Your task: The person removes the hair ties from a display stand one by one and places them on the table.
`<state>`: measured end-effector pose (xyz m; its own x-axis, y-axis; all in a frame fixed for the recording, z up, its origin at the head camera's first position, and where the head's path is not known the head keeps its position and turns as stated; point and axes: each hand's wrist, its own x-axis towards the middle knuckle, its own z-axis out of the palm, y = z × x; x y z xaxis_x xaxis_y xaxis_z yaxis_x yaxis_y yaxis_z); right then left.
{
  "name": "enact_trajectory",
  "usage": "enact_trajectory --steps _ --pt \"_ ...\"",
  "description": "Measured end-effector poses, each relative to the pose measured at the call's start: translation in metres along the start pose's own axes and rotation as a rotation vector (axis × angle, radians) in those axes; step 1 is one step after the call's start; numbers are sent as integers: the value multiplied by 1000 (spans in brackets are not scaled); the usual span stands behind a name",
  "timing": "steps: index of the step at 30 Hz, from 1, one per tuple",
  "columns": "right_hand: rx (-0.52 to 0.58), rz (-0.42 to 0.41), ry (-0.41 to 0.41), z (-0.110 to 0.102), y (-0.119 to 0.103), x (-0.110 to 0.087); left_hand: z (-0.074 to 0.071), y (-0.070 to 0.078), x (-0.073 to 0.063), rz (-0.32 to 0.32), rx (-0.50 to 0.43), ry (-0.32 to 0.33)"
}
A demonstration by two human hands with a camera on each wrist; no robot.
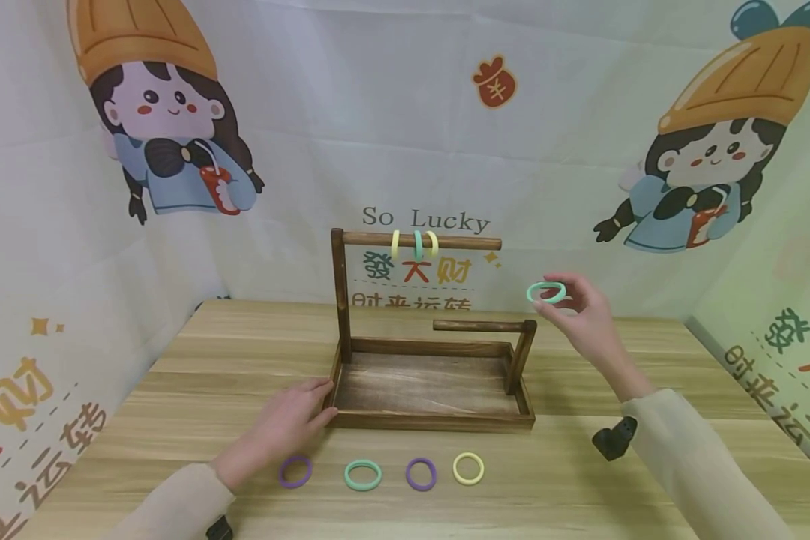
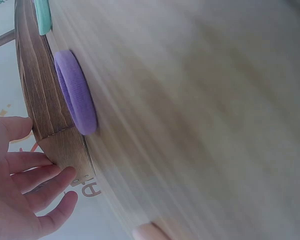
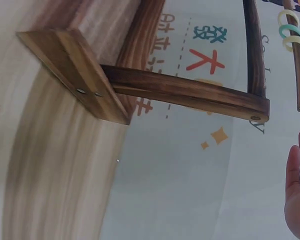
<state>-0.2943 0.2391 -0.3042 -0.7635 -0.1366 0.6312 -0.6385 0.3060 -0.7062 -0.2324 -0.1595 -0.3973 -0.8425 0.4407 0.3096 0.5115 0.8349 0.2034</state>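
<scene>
My right hand [image 1: 583, 311] pinches a mint-green hair tie [image 1: 547, 292] in the air, right of the wooden stand's short peg [image 1: 479, 326]. In the right wrist view only part of the right hand [image 3: 298, 195] shows, and its hair tie is out of sight. My left hand [image 1: 286, 420] touches the left end of the stand's tray base [image 1: 432, 421] with extended fingers. On the tall post's long peg [image 1: 472, 243] hang a yellow hair tie [image 1: 395, 245], a green one [image 1: 418, 246] and another yellow one [image 1: 433, 244].
Before the tray, a purple hair tie [image 1: 295, 472], a green one [image 1: 363, 475], a second purple one [image 1: 421, 475] and a yellow one [image 1: 469, 469] lie in a row on the wooden table [image 1: 229, 352]. A printed cloth [image 1: 405, 97] hangs behind.
</scene>
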Motion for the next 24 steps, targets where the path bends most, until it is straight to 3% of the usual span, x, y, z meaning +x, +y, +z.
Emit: enact_trajectory --steps 8,24 --pt "3 53 -34 3 -18 -29 1 -1 0 -6 -4 -2" --pt "-141 82 -232 11 1 -87 1 0 0 -10 4 -3"
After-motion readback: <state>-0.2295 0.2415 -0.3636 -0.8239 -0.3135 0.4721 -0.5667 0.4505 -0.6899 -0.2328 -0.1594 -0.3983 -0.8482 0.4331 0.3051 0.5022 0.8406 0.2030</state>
